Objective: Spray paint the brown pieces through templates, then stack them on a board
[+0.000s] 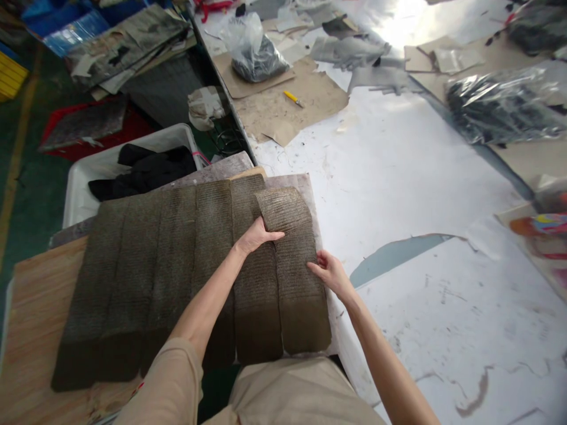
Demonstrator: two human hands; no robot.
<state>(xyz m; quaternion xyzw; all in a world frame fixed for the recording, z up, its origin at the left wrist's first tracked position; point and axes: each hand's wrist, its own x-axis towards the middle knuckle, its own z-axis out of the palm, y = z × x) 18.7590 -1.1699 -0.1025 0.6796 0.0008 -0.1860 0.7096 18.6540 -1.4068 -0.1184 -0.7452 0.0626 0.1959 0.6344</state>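
Several dark olive-brown ribbed fabric strips lie side by side, slightly overlapping, on boards in front of me. The rightmost ribbed fabric strip [296, 277] has its far end lifted and curled, and the part nearest me looks smooth. My left hand [257, 236] grips this strip by its left edge, thumb on top and fingers hidden underneath. At the strip's right edge, my right hand [328, 271] is closed on the border between thumb and fingers. Left of it lies a neighbouring ribbed strip [257, 307], flat along its visible length.
A wooden board [39, 307] supports the strips at left. Behind them stands a white bin [77, 186] with black cloth. The white-covered table [398, 171] carries a yellow pen-like tool [292, 98], brown paper [261, 112] and plastic bags with dark contents [261, 59].
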